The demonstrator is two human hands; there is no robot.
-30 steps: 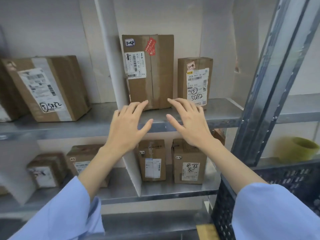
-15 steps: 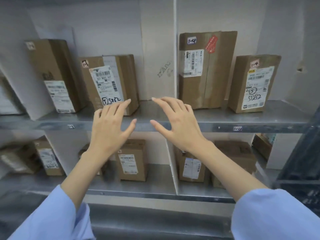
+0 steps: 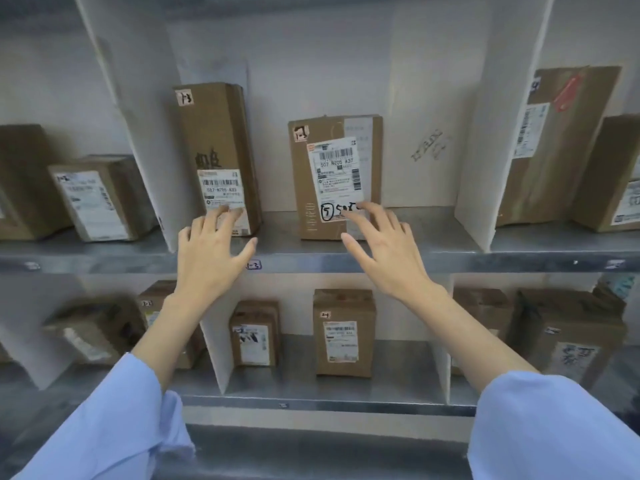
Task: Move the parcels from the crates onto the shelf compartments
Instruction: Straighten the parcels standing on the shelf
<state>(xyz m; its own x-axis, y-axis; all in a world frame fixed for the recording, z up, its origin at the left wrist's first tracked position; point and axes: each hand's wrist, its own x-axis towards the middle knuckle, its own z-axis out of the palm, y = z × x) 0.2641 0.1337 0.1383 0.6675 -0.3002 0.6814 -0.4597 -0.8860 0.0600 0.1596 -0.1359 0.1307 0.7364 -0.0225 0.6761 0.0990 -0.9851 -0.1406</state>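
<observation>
The fingers (image 3: pixel 221 220) of the left hand (image 3: pixel 207 261) are spread and nothing is gripped; their tips are seen in front of the lower label of the tall parcel (image 3: pixel 216 157), though contact cannot be judged. The fingers (image 3: pixel 374 216) of the right hand (image 3: pixel 391 258) are likewise spread and empty, their tips overlapping the lower right corner of the label on the wider parcel (image 3: pixel 334 178), which bears a handwritten circled 5. Both parcels are stood upright in the same compartment of the upper shelf (image 3: pixel 415 258), apart from each other, the tall one to the left and the wider one to the right. This compartment is bounded by a white divider (image 3: pixel 138 133) on the left and another white divider (image 3: pixel 485 150) on the right. A small tag reading 1-3 (image 3: pixel 253 265) is fixed to the shelf edge between the two hands. Further parcels are stood in the neighbouring compartments and on the lower shelf (image 3: pixel 311 393). Light blue sleeves (image 3: pixel 554 427) are seen on both forearms at the bottom of the view.
</observation>
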